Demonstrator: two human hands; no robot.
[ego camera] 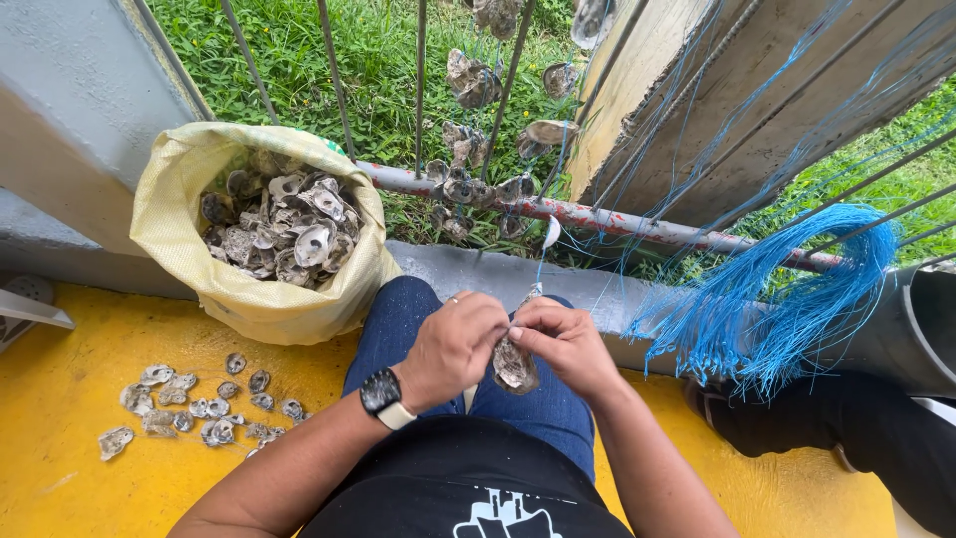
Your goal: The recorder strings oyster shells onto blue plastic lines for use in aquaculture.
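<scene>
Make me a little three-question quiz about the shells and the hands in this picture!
1. True or false: both hands touch one oyster shell.
2. Which wrist wears the black watch?
3. The loose shells lie on a floor of which colour: A red, B yellow, C grey?

Key:
1. True: the left hand and right hand pinch it together.
2. The left.
3. B. More shells fill the yellow sack.

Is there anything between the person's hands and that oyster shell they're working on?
Nothing visible. Both the left hand and the right hand already grip the oyster shell directly, above the lap, with a blue string rising from it.
</scene>
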